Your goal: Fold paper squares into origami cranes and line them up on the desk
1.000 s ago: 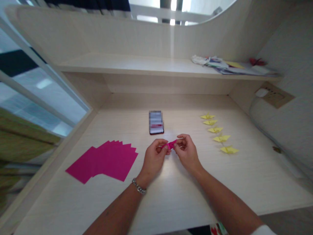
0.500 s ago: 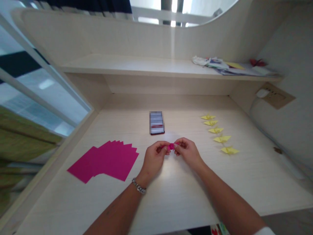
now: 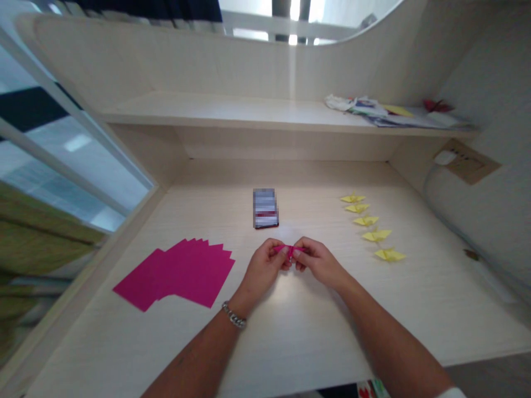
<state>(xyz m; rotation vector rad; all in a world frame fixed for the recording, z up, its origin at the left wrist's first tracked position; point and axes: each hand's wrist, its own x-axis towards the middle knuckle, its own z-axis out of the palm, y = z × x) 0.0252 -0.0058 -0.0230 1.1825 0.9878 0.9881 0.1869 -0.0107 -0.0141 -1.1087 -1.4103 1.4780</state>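
Note:
A small folded piece of pink paper [image 3: 291, 250] is held between both hands above the desk. My left hand [image 3: 267, 262] pinches its left end, thumb on top, with a chain bracelet on that wrist. My right hand [image 3: 317, 260] grips the right end, its thumb near the paper's middle. Fingers cover much of the paper, so its exact folded shape is hard to make out. To the left, pink square sheets [image 3: 186, 271] lie fanned out on the desk. Several yellow folded paper cranes [image 3: 376, 236] stand in a row at the right.
Beyond the hands lies a phone [image 3: 266, 208] with a blurred screen. Papers [image 3: 381, 110] rest on the shelf [image 3: 232, 117] above. A cable [image 3: 440, 213] runs from the wall socket [image 3: 470, 161] along the desk's right side.
The right thumb has shifted on the pink paper, and the two thumbs now lie nearer each other. More of the paper's upper edge shows. The sheets and cranes stay put.

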